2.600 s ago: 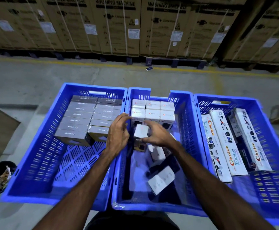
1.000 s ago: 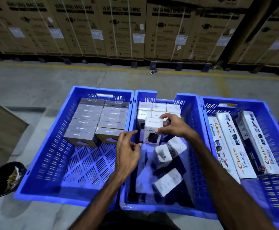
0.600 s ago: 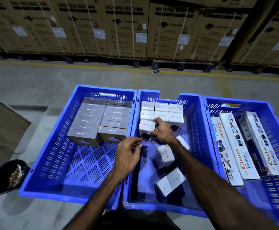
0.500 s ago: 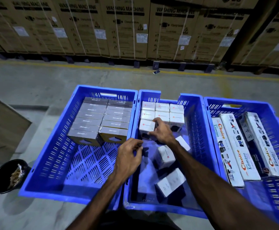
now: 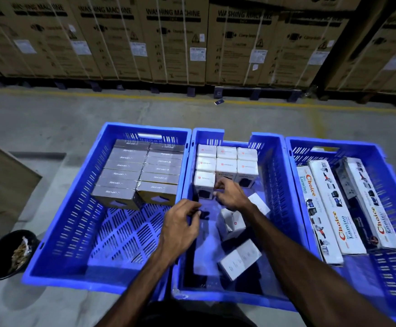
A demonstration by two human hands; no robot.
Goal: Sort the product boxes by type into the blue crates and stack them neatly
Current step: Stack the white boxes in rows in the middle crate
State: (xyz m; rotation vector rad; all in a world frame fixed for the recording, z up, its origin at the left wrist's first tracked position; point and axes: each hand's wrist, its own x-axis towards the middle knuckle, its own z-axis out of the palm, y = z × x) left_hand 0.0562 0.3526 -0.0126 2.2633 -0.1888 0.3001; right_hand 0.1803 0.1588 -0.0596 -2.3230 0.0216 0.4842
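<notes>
Three blue crates stand side by side. The left crate [image 5: 60, 208] holds grey boxes [image 5: 140, 171] stacked at its far end. The middle crate [image 5: 274, 185] holds rows of small white boxes [image 5: 226, 161] at the far end. Its front-left white box [image 5: 204, 179] stands upright, and my right hand [image 5: 230, 194] touches its right edge with loose fingertips. My left hand [image 5: 180, 225] hovers over the wall between the left and middle crates, fingers curled and holding nothing. Loose white boxes [image 5: 239, 258] lie tilted in the near half. The right crate [image 5: 333, 143] holds long white "Choice" boxes [image 5: 333, 208].
A black bucket [image 5: 8, 253] with scraps sits on the floor at the left, beside a brown board [image 5: 1, 180]. Tall washing machine cartons [image 5: 173, 43] line the far side behind a yellow floor line. A small object [image 5: 219, 102] lies on the concrete.
My right hand set a white box upright in the third row of the middle crate and has eased back to its right edge. My left hand stayed near the crate wall.
</notes>
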